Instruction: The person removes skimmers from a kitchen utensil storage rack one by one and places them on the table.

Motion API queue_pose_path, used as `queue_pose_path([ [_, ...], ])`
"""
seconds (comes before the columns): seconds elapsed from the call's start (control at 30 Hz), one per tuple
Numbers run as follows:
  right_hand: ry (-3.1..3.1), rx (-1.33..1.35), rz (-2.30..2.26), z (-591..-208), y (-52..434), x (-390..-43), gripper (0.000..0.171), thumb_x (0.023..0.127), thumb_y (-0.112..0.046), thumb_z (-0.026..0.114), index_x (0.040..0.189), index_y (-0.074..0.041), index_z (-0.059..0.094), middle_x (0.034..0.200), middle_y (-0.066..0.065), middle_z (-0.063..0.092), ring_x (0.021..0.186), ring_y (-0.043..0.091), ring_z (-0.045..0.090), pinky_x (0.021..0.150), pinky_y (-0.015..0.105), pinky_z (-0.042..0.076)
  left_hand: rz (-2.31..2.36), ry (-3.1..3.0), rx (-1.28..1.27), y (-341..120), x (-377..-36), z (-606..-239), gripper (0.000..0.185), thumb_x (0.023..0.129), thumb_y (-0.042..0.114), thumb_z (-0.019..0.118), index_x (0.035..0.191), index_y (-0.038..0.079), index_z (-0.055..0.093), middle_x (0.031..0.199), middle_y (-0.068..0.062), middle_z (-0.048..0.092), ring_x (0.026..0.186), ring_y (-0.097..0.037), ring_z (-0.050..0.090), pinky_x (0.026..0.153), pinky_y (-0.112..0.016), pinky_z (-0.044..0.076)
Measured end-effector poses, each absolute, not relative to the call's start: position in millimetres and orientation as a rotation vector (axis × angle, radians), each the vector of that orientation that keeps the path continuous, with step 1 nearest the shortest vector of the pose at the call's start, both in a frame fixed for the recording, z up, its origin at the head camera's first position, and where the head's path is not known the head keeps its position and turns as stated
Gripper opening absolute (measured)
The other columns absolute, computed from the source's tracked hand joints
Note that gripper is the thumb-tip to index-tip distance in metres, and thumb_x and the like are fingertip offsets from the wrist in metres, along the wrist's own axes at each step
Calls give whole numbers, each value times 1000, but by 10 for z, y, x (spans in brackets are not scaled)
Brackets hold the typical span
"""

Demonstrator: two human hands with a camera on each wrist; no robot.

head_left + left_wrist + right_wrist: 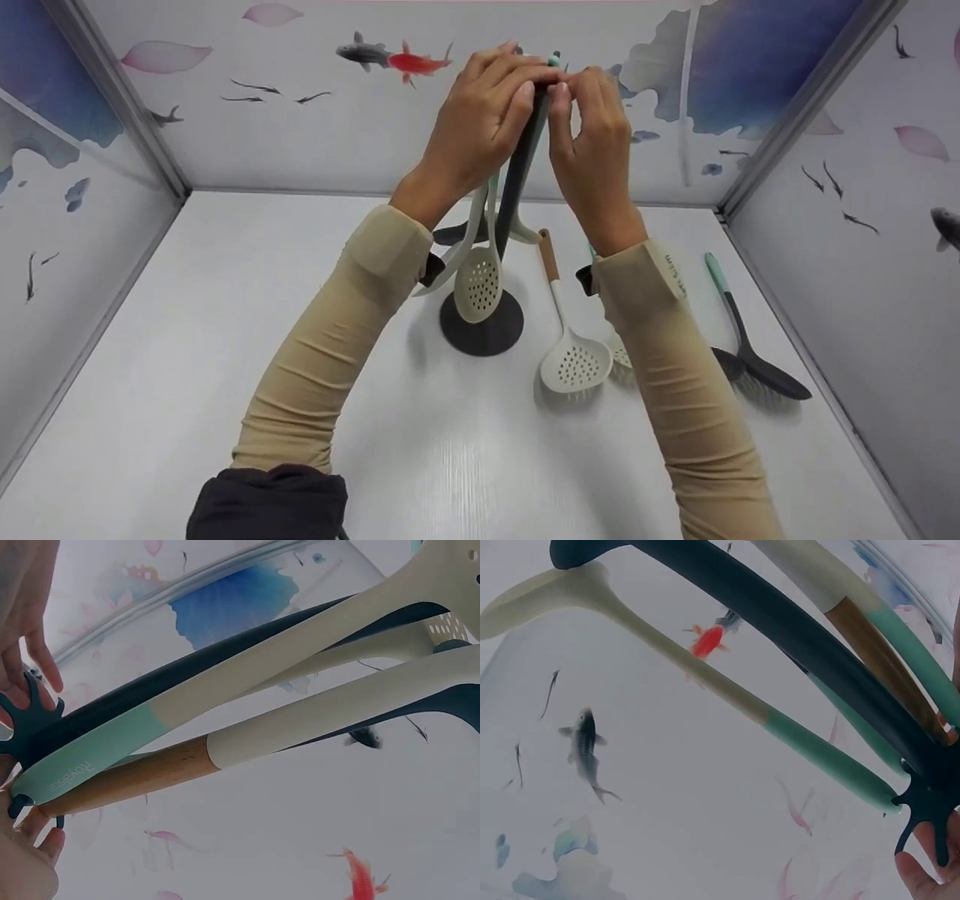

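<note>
Fish-and-petal wallpaper walls in a white tabletop [225,337]. Fingertips of both hands pinch at the top of the dark utensil stand [517,180], the left hand [480,120] and right hand [592,142] curled round its hook crown [926,802], where handle ends gather. A cream skimmer [480,277] hangs over the round base [484,326] near the surface's middle. Hanging a utensil looks to be the step in hand; seating its handle end on a prong calls for fine alignment. A second skimmer [574,360] and dark spatula [757,352] lie toward the right edge.
</note>
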State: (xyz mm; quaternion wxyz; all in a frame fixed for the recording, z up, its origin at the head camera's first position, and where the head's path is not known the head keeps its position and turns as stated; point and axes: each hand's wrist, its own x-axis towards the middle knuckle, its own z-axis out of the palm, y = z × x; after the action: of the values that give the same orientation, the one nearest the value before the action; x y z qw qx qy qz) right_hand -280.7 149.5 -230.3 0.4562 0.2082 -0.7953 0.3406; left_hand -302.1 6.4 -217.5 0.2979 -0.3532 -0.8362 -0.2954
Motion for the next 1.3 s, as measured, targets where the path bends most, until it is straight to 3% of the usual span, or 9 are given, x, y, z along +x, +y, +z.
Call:
queue_pose_path([
  [0.2, -1778, 558, 900, -2383, 1443, -2922, 15, 91, -5, 48, 87, 5, 58, 89, 17, 58, 90, 26, 52, 88, 30, 40, -943, -2048, -918, -62, -2954, -2278, 46, 96, 23, 41, 139, 6, 40, 145, -9, 39, 140, -20, 25, 115, -22, 7],
  [0.37, -1711, 593, 896, -2441, 1432, -2967, 12, 90, -3, 50, 86, 5, 58, 93, 17, 60, 93, 25, 52, 91, 29, 41, -1357, -1909, -780, -155, -2842, -2496, 46, 88, 12, 54, 131, 1, 43, 128, -13, 47, 118, -17, 43, 102, -26, 34],
  [0.5, -1684, 599, 900, -2479, 1433, -2984, 10, 89, -1, 49, 87, 5, 58, 92, 17, 59, 90, 25, 51, 88, 29, 42, -1628, -1989, -705, -154, -2760, -2768, 41, 86, 8, 57, 125, 3, 46, 112, -15, 52, 101, -19, 53, 88, -29, 46],
  [0.73, -1694, 572, 891, -2475, 1461, -2989, 13, 90, -2, 47, 89, 5, 58, 93, 18, 59, 91, 25, 52, 89, 27, 43, -1640, -2155, -622, -57, -2694, -3117, 32, 89, 8, 56, 120, 2, 50, 109, -8, 56, 101, -14, 57, 88, -24, 48],
  [1.3, -1713, 557, 903, -2445, 1463, -2965, 17, 90, -4, 47, 88, 4, 62, 96, 16, 62, 92, 24, 54, 87, 29, 43, -1720, -2149, -540, 9, -2723, -3209, 24, 88, 15, 61, 110, 5, 57, 102, -6, 60, 91, -12, 60, 80, -24, 53],
])
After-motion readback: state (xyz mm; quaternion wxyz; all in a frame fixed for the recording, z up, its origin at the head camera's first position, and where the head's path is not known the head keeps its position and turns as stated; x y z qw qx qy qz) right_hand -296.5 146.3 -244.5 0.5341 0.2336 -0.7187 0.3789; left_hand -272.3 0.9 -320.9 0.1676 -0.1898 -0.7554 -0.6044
